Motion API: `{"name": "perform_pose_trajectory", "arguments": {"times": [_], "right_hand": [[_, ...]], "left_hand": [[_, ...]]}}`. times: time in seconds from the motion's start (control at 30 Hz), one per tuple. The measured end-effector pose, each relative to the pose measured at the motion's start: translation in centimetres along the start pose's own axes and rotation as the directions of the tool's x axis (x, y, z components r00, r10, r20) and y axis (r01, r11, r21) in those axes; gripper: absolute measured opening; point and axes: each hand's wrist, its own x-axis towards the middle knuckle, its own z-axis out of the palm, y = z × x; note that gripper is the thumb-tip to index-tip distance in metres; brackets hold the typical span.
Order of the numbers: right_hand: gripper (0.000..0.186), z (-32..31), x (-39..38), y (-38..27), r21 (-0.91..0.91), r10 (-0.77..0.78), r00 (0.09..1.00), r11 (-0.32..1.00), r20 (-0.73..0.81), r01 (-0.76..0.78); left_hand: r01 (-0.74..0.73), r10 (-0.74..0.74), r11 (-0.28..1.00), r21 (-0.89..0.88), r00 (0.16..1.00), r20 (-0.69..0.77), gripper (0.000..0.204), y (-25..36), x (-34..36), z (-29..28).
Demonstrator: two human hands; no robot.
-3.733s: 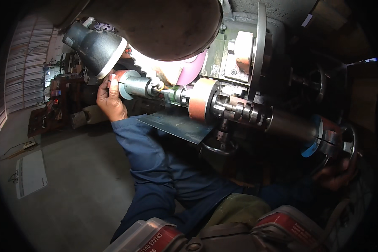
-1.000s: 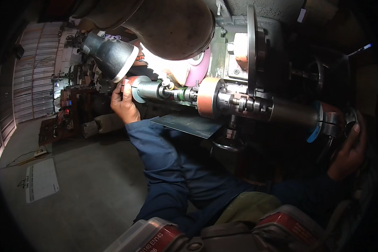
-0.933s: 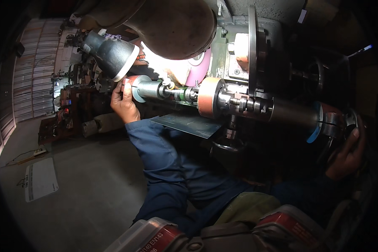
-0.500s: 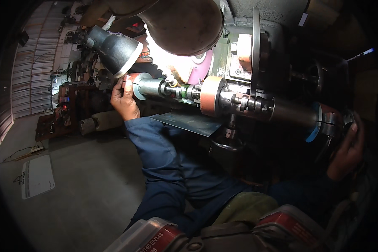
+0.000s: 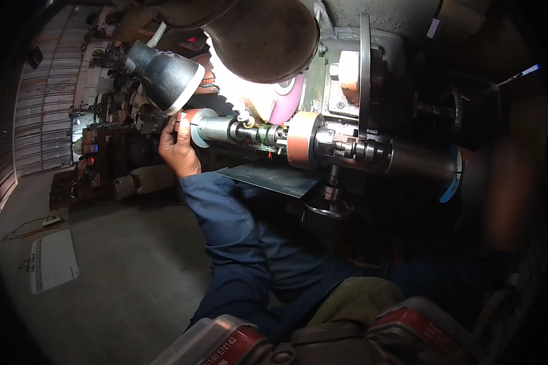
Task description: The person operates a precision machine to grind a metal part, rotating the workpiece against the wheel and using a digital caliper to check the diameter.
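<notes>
My left hand [image 5: 179, 151] is at the left end of a machine, thumb and fingers closed on the rim of a red-painted collar [image 5: 190, 117]. Right of that collar are a grey metal sleeve [image 5: 218, 128] and a stepped steel shaft [image 5: 266, 133]. An orange-red ring [image 5: 303, 140] surrounds the middle of the shaft line. Toward the right, the shaft enters a dark cylinder [image 5: 423, 163] with a blue-edged flange [image 5: 452, 176]. My right hand [image 5: 512, 198] is beside this right end, smeared by motion; its fingers cannot be made out. Behind the shaft stands a pink grinding wheel [image 5: 288, 100].
A black lamp [image 5: 164, 76] shines over the left end. A large dark rounded housing [image 5: 262, 39] overhangs the wheel. Below the shaft are a flat metal plate [image 5: 271, 179] and a handwheel [image 5: 329, 207]. A white board [image 5: 55, 260] lies on the floor at left.
My right hand, earlier with its fingers at the right end of the machine, is now blurred and moving there. My left hand stays on the red collar. The view has shifted slightly.
</notes>
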Motion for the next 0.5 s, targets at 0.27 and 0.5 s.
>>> {"name": "perform_pose_trajectory", "arguments": {"times": [0.27, 0.5], "right_hand": [[0.031, 2.4, -2.9, 1.3, 0.151, -0.16, 0.911, 0.961, -0.38, 0.232], [0.037, 4.9, -4.3, 2.0, 0.06, -0.28, 0.736, 0.915, -0.617, 0.398]], "left_hand": [[-0.005, 0.005, 1.0, 0.009, 1.0, -0.001, 0.027, -0.5, 0.2, -0.3], [-0.002, 0.002, 1.0, 0.012, 1.0, 0.001, 0.027, -0.9, 0.3, -0.7]]}}
